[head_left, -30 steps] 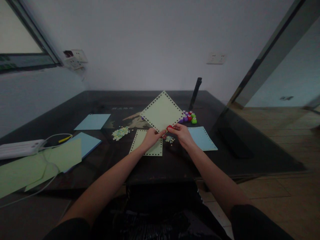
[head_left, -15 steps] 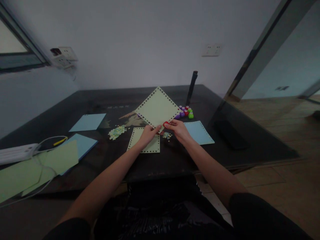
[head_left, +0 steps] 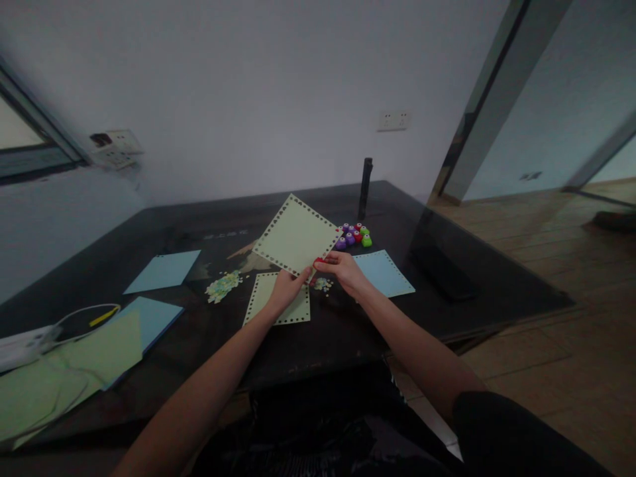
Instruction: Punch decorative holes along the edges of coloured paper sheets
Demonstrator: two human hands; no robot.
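Note:
My left hand (head_left: 288, 290) pinches the near corner of a pale green paper sheet (head_left: 297, 237), which is tilted up above the table and has punched holes along its edges. My right hand (head_left: 342, 270) is closed on a small red craft punch (head_left: 320, 262) at the sheet's lower right edge. Under the hands lies another pale green sheet (head_left: 263, 298) with a border of holes. A small heap of punched paper bits (head_left: 322, 284) sits below the red punch. Several purple, red and green punches (head_left: 354, 235) stand behind my right hand.
A hole-edged blue sheet (head_left: 382, 273) lies at right, near a dark flat object (head_left: 444, 273). Further left are a larger heap of paper bits (head_left: 223, 286), a blue sheet (head_left: 163, 271), stacked green paper (head_left: 74, 371) and a white power strip (head_left: 24, 348). A black upright stick (head_left: 365, 189) stands at the back.
The view has swung slightly, shifting the whole scene left and down. Both hands keep hold of the sheet and the red punch, with little visible movement between them.

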